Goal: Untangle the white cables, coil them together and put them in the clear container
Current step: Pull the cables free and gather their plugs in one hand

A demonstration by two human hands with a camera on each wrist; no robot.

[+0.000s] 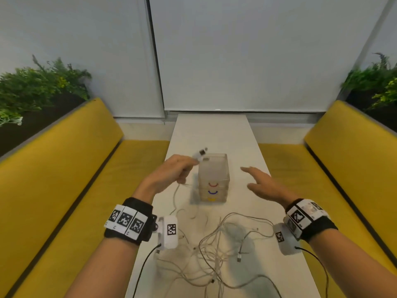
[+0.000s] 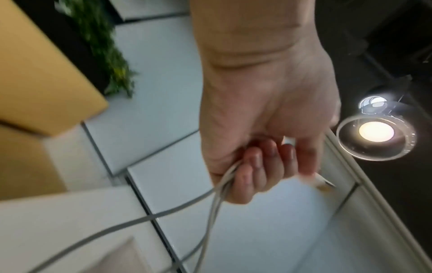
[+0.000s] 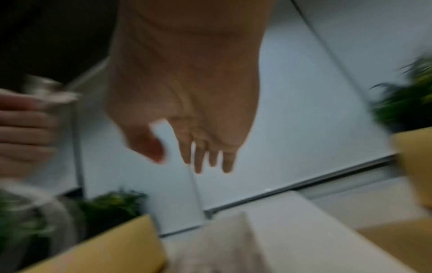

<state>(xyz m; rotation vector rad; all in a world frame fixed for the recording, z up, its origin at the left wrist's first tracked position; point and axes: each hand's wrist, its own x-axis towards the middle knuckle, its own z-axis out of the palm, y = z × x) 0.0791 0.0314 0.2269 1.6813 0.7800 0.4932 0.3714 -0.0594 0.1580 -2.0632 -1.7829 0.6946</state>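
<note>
left hand [image 1: 171, 171]: fingers are curling round a white cable [image 2: 217, 195], holding its plug end [image 1: 200, 154] up at 11 o'clock of the clear container [image 1: 213, 179].
right hand [image 1: 263, 186]: is hovering at 3 o'clock of the container, fingers spread and straight, holding nothing.
clear container: is standing upright mid-surface, with red, blue and yellow arcs on its front.
tangled cables [image 1: 217, 250]: are lying loose on the white surface [image 1: 214, 134] at 6 o'clock of the container, between the wrists.
yellow benches [image 1: 71, 168]: are flanking the surface.
</note>
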